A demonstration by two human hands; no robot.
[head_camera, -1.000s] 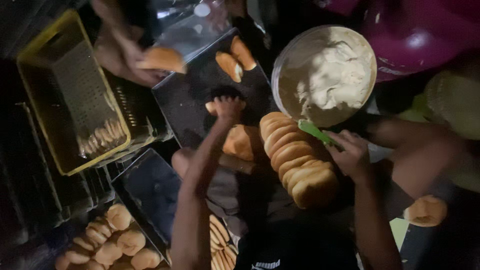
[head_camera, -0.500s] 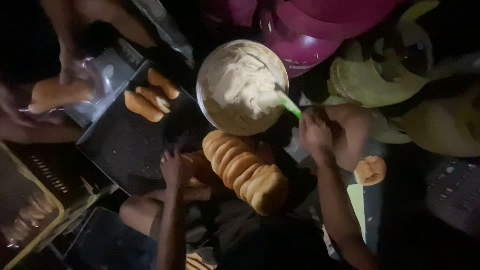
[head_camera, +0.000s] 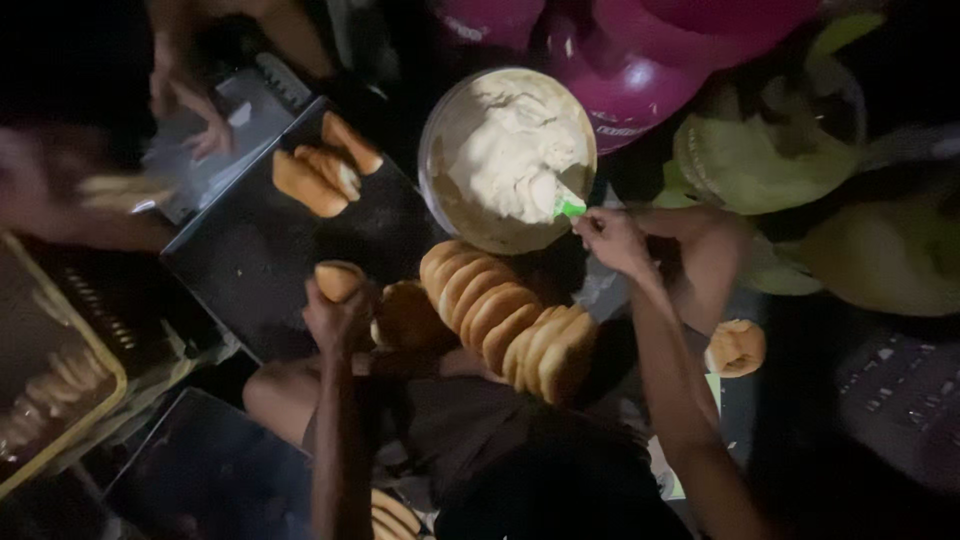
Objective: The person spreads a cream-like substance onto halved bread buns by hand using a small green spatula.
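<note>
While the left hand (head_camera: 338, 312) grips a bun (head_camera: 339, 279) over the dark tray (head_camera: 250, 260), the right hand (head_camera: 612, 240) pinches a green spatula (head_camera: 568, 207) dipped in the cream bowl (head_camera: 440, 150), beside the bun row (head_camera: 505, 320).

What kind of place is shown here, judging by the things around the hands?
Probably a small bakery or food-preparation spot, dimly lit: a row of buns, a big bowl of pale cream, a dark tray with filled buns, and a yellow crate.

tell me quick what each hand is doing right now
Left hand: closed on a bun.
Right hand: closed on a green-handled spreader dipped in the bowl of cream.
</note>
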